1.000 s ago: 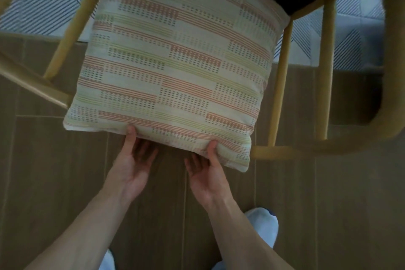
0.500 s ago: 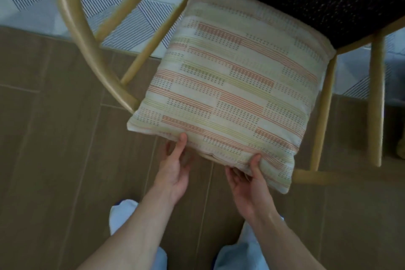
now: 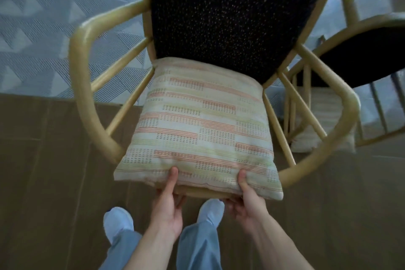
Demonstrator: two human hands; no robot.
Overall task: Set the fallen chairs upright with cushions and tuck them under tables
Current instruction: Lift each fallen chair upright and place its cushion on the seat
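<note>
The striped cushion (image 3: 202,131) is sat on the wooden armchair (image 3: 87,85) seat, front edge pinched by both hands: left hand (image 3: 167,210), right hand (image 3: 247,204), thumbs on top.

This looks like a dining or sitting area in a home or a café; which of the two cannot be told. A yellow-framed armchair (image 3: 98,85) with a dark speckled padded back and a striped cushion (image 3: 203,125) on its seat stands beside a second chair of the same make (image 3: 359,54), which has a pale cushion under it. The floor (image 3: 43,171) is brown wood-look planking that meets a grey rug (image 3: 43,28) with a striped triangle pattern.
</note>
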